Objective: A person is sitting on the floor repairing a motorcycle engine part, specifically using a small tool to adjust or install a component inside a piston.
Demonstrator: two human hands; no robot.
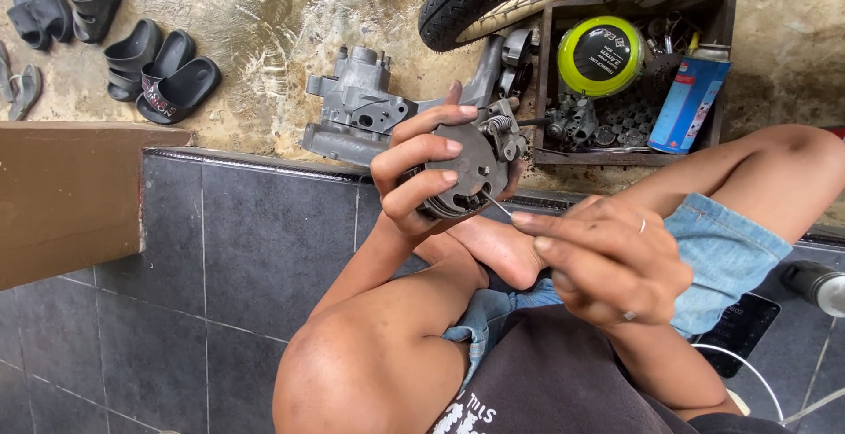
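Observation:
My left hand (421,170) grips a round grey metal clutch-like part (471,168) with small springs at its upper right, held up above my knees. My right hand (607,262) pinches a thin metal tool (495,204) whose tip touches the lower face of the round part. A ring shows on a finger of my right hand. Both knees and denim shorts fill the lower frame.
A grey metal engine casing (356,113) lies on the concrete just beyond the hands. A dark wooden tray (723,11) at the upper right holds a yellow-green round tin (601,54), a blue spray can (688,102) and small metal parts. A tyre (453,7) and several sandals (145,60) lie farther off.

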